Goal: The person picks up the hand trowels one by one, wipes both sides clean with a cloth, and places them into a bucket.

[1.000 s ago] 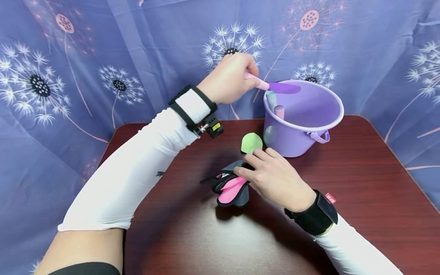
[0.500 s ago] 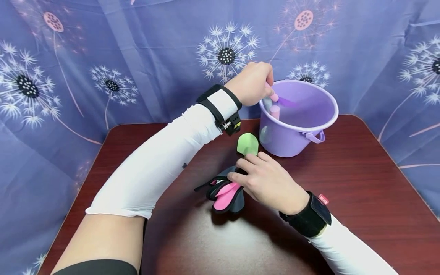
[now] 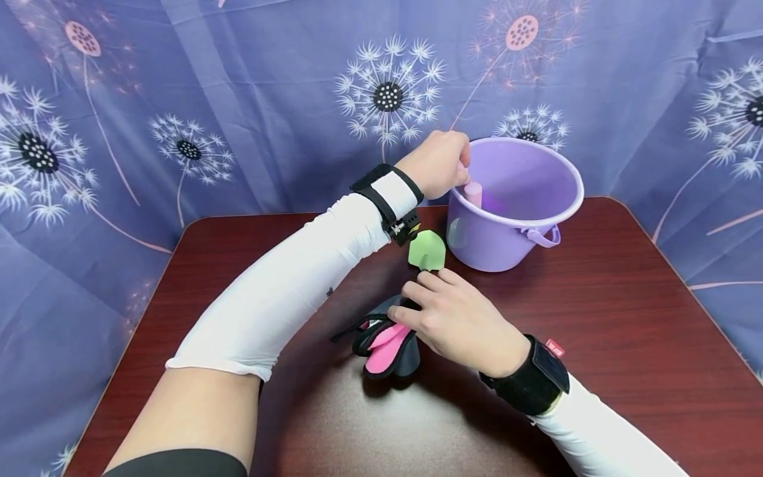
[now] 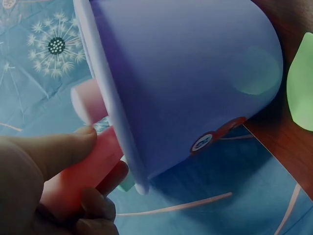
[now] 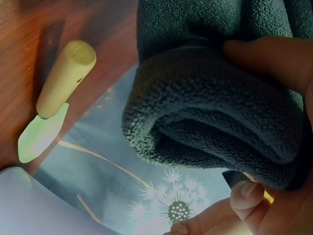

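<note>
My left hand (image 3: 438, 162) is at the left rim of a purple bucket (image 3: 503, 245). In the left wrist view it grips the pink handle (image 4: 93, 169) of a trowel whose purple blade (image 3: 493, 203) is down inside the bucket. Another pink handle end (image 3: 473, 193) sticks up just inside the rim. Over the middle of the table, my right hand (image 3: 461, 321) holds a rolled dark grey fleece bundle (image 5: 210, 107) with pink, black-edged flaps (image 3: 387, 351). Beyond that hand lies a small trowel with a green blade (image 3: 426, 250) and a wooden handle (image 5: 66, 81).
The dark red wooden table (image 3: 626, 318) runs back to a blue dandelion-print curtain (image 3: 286, 99) behind the bucket. A purple carrying handle (image 3: 544, 236) hangs on the bucket's near right side.
My left hand has moved right and down to the bucket's rim, lowering the purple trowel blade inside. The right hand keeps its hold on the fleece bundle; the view has shifted slightly.
</note>
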`<state>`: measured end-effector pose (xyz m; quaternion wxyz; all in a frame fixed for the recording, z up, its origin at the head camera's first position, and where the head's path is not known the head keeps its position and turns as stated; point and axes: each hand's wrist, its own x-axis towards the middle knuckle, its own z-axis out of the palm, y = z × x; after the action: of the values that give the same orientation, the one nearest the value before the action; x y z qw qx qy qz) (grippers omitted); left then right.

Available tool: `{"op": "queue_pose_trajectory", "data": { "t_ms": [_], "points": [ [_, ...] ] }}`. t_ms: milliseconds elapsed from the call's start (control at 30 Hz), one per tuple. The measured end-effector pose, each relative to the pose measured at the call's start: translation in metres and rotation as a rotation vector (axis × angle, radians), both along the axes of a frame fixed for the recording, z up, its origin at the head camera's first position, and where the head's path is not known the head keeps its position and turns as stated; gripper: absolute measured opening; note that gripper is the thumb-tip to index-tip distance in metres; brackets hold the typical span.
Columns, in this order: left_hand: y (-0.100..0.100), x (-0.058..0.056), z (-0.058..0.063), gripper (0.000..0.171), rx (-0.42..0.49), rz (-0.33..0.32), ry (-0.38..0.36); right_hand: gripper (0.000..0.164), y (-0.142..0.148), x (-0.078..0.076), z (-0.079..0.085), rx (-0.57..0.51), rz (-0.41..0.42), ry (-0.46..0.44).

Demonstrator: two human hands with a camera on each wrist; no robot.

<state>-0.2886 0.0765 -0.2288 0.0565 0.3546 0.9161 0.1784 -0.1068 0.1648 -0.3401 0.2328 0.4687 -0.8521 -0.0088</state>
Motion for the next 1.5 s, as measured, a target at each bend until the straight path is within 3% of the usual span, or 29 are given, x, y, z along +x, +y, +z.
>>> {"op": "queue_pose_trajectory", "data": {
  "t_ms": [500,767,933,1167,1367,1500],
  "points": [
    [-0.006,0.0,-0.019,0.021,0.052,-0.021,0.024,0.03,-0.002,0.0,0.0,0.013,0.02,-0.021],
    [-0.014,0.002,-0.017,0.034,0.086,-0.001,-0.016,0.034,0.004,0.0,0.006,-0.02,0.0,-0.045],
    [-0.03,0.005,-0.015,0.043,0.148,0.029,-0.045,0.038,0.009,-0.002,0.011,-0.038,-0.019,-0.072],
    [-0.06,0.013,-0.017,0.04,0.188,0.085,-0.031,0.046,0.024,-0.006,0.018,-0.068,-0.072,-0.106],
    [-0.092,0.03,-0.029,0.04,0.312,0.181,-0.05,0.047,0.038,-0.013,0.018,-0.191,-0.131,-0.153],
    [-0.11,0.043,-0.043,0.036,0.338,0.252,-0.025,0.042,0.05,-0.017,0.01,-0.317,-0.209,-0.205]
  ]
}}
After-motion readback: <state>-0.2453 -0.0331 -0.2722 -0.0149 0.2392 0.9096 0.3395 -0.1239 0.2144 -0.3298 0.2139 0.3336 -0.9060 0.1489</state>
